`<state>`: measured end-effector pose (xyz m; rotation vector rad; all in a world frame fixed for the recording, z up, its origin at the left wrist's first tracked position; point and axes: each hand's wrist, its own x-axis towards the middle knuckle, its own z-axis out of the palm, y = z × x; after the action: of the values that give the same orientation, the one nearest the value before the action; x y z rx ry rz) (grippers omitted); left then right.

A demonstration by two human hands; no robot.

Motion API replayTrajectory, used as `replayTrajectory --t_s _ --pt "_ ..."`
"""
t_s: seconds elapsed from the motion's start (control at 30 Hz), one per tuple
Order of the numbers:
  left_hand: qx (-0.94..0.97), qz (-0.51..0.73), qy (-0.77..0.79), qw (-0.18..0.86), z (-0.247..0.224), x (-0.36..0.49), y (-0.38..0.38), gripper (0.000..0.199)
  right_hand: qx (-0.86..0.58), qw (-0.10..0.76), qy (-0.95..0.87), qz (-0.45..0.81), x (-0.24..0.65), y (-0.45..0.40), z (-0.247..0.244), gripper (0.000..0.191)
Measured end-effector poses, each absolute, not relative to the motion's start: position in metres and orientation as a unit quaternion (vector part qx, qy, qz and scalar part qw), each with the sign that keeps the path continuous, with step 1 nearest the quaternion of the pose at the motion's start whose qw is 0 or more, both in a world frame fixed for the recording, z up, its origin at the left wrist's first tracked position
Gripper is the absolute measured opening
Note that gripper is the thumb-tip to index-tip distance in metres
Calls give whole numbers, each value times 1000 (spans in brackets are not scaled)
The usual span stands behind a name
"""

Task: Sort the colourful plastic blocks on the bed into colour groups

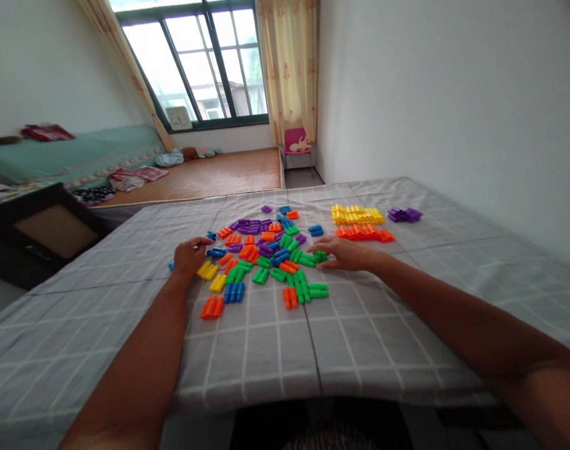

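Observation:
Small plastic building blocks shaped like joined tubes lie in a loose spread on the checked cloth. My left hand (190,255) rests at the left edge of the spread with its fingers curled; whatever they hold, if anything, is hidden. Close to it are a blue block (215,252) and a yellow block (207,270). On the right side, my right hand (345,252) has its thumb and fingers around a green block (319,256). More green blocks (301,286) lie left of and below that hand, and purple blocks (251,226) at the far side.
Beyond my right hand sit a stack of yellow blocks (357,215), a row of orange blocks (364,233) and a purple pile (405,215). The grey checked tablecloth (257,356) covers the table. A dark cabinet (45,234) stands at the left; a white wall (454,94) runs along the right.

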<state>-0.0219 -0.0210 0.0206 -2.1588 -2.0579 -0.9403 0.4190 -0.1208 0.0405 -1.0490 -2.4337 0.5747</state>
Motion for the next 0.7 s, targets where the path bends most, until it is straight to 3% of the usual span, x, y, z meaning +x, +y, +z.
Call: replayTrajectory --t_s 0.2,0.33,0.47,0.7 --pt "-709 -288 -644 0 16 -24 -15 36 -400 228 -843 277 427 -115 36 32" --pt "-704 -295 -646 -5 14 -25 -13 36 -397 164 -845 320 432 -117 42 38" --pt "-708 -291 -644 -6 16 -25 -14 35 -392 126 -868 278 442 -123 58 45" --pt "-713 -250 -655 4 18 -24 -12 37 -594 269 -727 215 574 -136 76 51"
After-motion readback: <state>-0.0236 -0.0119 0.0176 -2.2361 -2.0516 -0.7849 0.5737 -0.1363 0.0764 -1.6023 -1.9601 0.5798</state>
